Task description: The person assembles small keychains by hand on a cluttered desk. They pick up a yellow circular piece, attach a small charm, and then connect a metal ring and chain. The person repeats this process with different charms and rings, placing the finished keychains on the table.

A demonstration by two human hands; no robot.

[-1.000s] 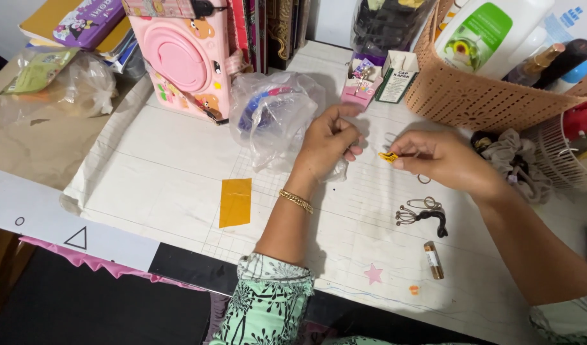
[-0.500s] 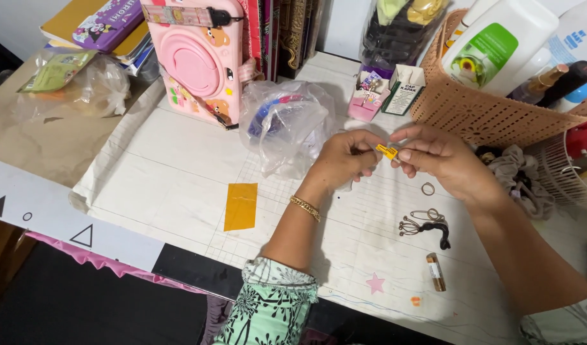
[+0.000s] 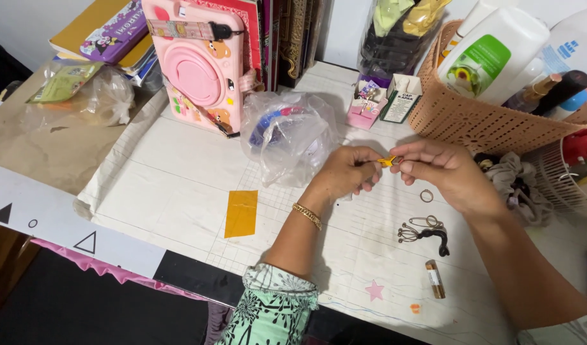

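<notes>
- The left hand (image 3: 346,172) and the right hand (image 3: 441,171) meet above the white gridded paper sheet (image 3: 178,185), each pinching one end of a small yellow-orange piece (image 3: 388,161) between thumb and forefinger; both sets of fingertips are closed on it.
- The piece is held in the air between the hands, just right of the crumpled clear plastic bag (image 3: 287,134) and in front of the peach woven plastic basket (image 3: 478,118).
- What the piece is cannot be made out; it is too small.
- To work it well, the pinch is best kept light and close to the ends, so that the middle stays in sight.
- Wrists low over the paper would mean a dropped piece lands near.
- The thin metal ring (image 3: 426,195), the dark wire hooks (image 3: 424,230) and the small brown cylinder (image 3: 434,279) lie by the right forearm; a sweeping elbow could scatter them.
</notes>
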